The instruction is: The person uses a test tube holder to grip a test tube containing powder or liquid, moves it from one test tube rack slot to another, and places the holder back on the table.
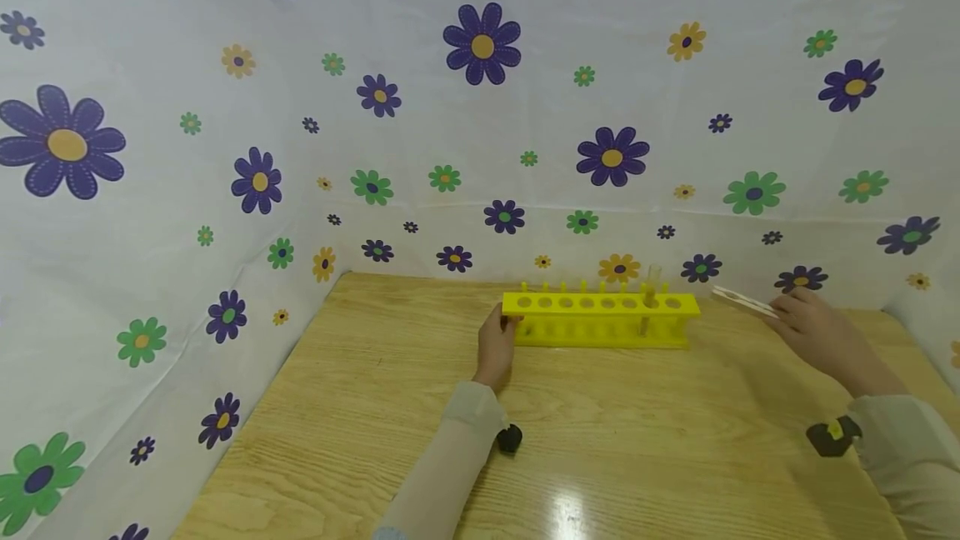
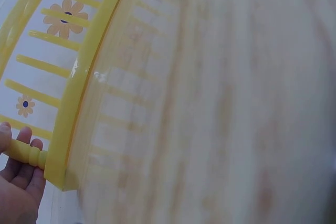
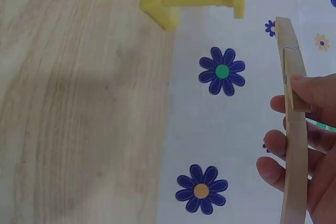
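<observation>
A yellow test tube rack [image 1: 577,312] stands upright on the wooden table. One glass test tube [image 1: 654,277] stands in it near the right end, its top rising above the rack. At the rack's left end is my left hand [image 1: 497,352]; the left wrist view shows its thumb and fingers curled round the end post [image 2: 23,151]. My right hand [image 1: 813,330], raised to the right of the rack, grips a wooden test tube holder [image 3: 296,166]. The holder's tip points left toward the tube, apart from it. In the right wrist view the thumb presses on its short arm.
Along the back edge of the table [image 1: 420,357] hangs a white cloth [image 1: 420,140] printed with flowers, which continues along the left and right sides. A row of yellow pegs [image 1: 583,285] sticks up behind the rack's upper shelf.
</observation>
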Motion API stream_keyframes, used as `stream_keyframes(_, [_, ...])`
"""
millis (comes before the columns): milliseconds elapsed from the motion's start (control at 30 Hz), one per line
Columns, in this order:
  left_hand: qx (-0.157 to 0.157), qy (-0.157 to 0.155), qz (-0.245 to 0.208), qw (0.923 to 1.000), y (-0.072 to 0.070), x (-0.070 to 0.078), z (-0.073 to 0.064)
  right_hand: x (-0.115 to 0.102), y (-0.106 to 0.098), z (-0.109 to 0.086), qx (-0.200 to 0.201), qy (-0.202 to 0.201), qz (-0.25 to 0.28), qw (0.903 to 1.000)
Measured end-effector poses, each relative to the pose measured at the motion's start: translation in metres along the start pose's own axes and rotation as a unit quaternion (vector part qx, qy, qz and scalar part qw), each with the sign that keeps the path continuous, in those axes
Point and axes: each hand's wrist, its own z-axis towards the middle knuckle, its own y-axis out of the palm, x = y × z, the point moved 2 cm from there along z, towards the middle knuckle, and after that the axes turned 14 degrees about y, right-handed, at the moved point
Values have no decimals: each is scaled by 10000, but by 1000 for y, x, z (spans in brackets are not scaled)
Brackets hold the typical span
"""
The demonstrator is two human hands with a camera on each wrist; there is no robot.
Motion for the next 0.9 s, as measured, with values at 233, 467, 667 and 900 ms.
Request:
stream_keyframes(233, [28, -25, -4, 10000, -1, -1, 1, 15, 8, -1, -285, 176, -93, 9994])
stream_keyframes(467, [-35, -196, -247, 9995, -3, 0, -1, 30, 18, -5, -835, 576, 9, 9948])
stream_keyframes(667, [-120, -500, -657, 9965, -4, 0, 2, 43, 28, -8, -1058, 771, -18, 9914])
stream_keyframes(900, [-179, -802, -861, 9929, -6, 2, 6, 55, 38, -16, -1189, 880, -72, 9890])
